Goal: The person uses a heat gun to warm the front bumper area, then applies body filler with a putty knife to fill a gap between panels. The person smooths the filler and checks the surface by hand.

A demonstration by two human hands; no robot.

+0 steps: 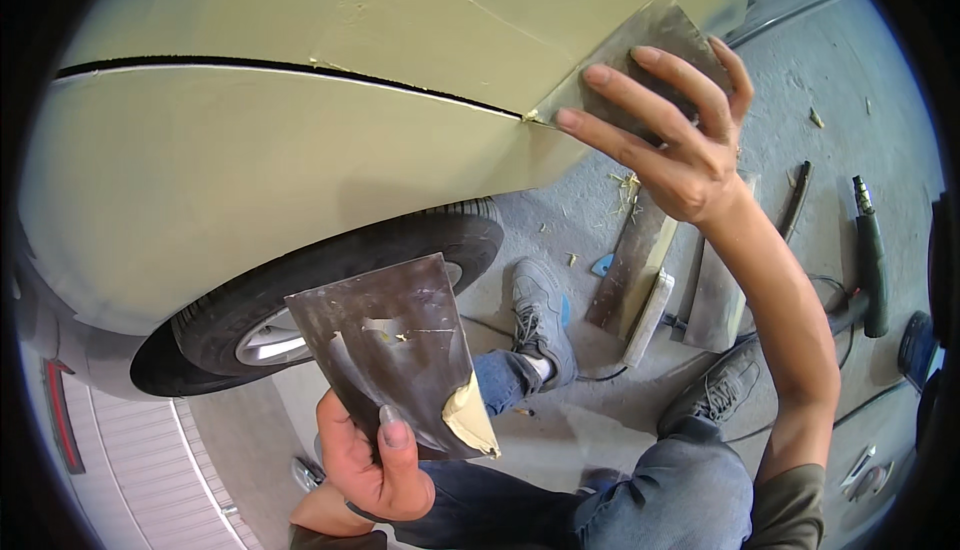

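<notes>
Putty (466, 416), pale yellow, sat in a lump at the near right corner of the left spreader (375, 335), and more of it lay as a thin, ridged outline on the far car panel (250, 10), beyond the dark seam (350, 73). The left hand (375, 460) gripped that spreader by its near end, thumb pressed on the face and the other fingers partly hidden, holding it like a palette in front of the tyre (350, 250). The right hand (685, 155) gripped the right spreader (655, 40), fingers fanned over its face and thumb out of sight; the blade's left edge seemed to rest on the panel, with a dab of paste at the corner by the seam. Doing this well probably called for a low blade angle, pressure shared evenly among the fanned fingers, and one long pull rather than several short ones, so that the raised line on the far side of the patch feathered away. The corner by the seam deserved most care, since paste pushed into the gap could be awkward to clear. Wiping the blade against the left spreader between passes would help keep crumbs from scoring the film, and small loads were likely easiest to level.
</notes>
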